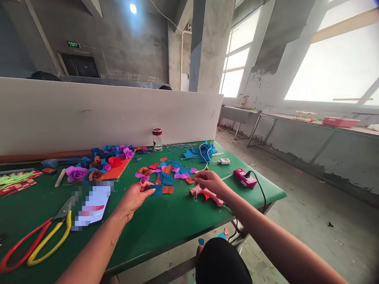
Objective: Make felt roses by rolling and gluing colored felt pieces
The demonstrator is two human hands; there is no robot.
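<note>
Through the head view I log a smooth, slightly glossy green desk (142, 232). Left hand (136, 197): thumb and forefinger pinch a thin, flat, dark-blue paper piece (158, 190), held between the desk's near edge and a scatter of curled blue, orange and purple paper petals (167, 180). Right hand (211, 182): thumb and fingertips drawn together above a pink plastic glue gun (213, 197); I cannot tell whether anything sits between them. Gun lies toward the near edge; a boxy magenta socket block (245, 178) sits nearer the right corner.
</note>
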